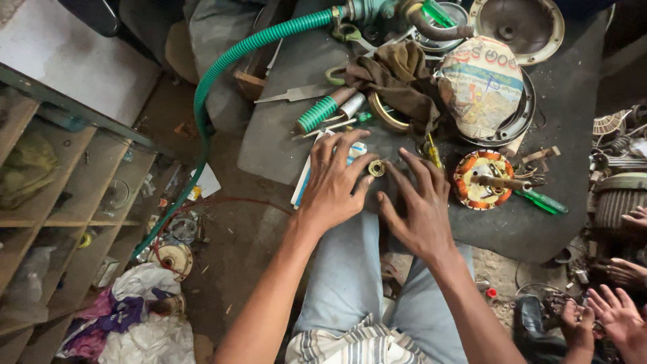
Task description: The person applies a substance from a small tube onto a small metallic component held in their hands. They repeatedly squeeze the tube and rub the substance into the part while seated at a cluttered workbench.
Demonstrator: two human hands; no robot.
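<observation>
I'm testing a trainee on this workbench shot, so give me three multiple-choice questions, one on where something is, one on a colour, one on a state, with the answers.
1. Where does the small brass ring lie?
A. between the fingertips of both hands
B. on the wooden shelves
C. inside the hose

2. What colour is the ribbed hose?
A. red
B. green
C. yellow

3. How are the person's hands set?
A. clenched in fists
B. gripping the screwdriver
C. fingers spread flat on the dark mat

Answers:
1. A, the ring sits on the dark mat between the left hand and the right hand.
2. B, the hose is green along its whole curve.
3. C, both hands lie open; the green-handled screwdriver lies untouched by the wound motor core.
</observation>
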